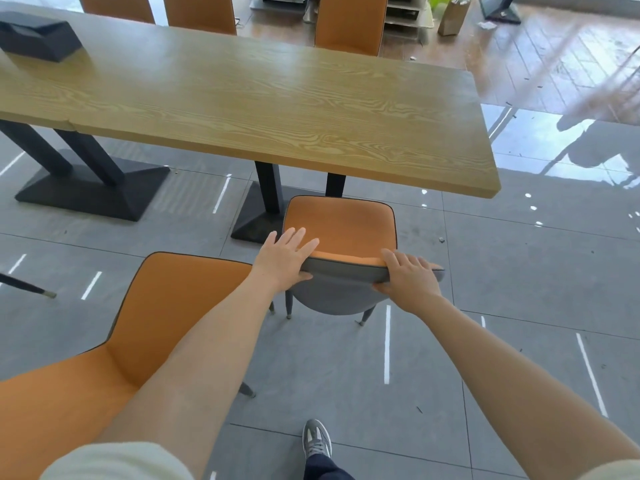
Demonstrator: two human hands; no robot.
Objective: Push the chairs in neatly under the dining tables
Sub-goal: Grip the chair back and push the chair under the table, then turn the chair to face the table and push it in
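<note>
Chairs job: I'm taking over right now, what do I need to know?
Left hand and right hand both grip the backrest top of the chair. Its seat is mostly outside the table edge, so it isn't pushed in yet. A second chair stands pulled out at the left, untouched. Left to do: slide this one under, then that one.

No text, label, brand, number or sign can be read anywhere in the view. The black box [36,38] at the far left end of the wooden dining table [242,98] shows only plain dark faces, and the brown paper bag [453,16] beyond the table's far right corner carries no legible print.
</note>
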